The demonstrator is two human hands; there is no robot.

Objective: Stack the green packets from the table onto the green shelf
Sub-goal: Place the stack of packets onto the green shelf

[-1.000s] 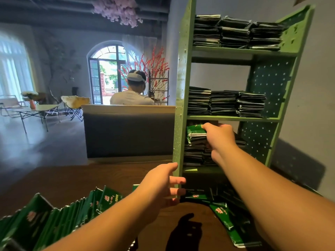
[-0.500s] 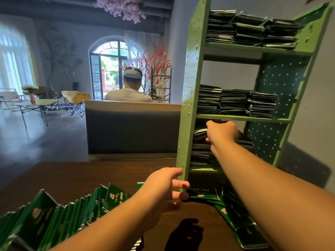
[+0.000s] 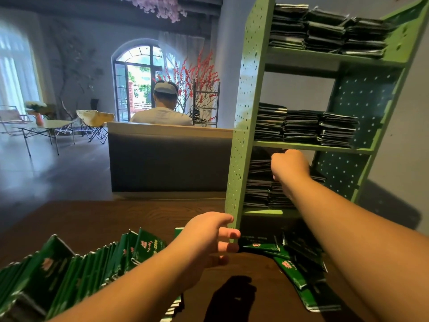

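Clearly, in the head view most of the work is done: the green shelf carries full piles on its top and middle boards and a growing pile on the lowest, while a long row of green packets and a loose scatter remain on the desk. The right hand reaches into the lowest bay against that pile, its fingers hidden, so I cannot tell its grip. The left hand hovers beside the shelf's foot, fingers loosely spread, holding nothing.

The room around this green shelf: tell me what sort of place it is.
Probably a cafe or lounge-style studio, not a shop floor: folding chairs by a low table, an arched window, red blossom branches, and another person seated behind a partition.
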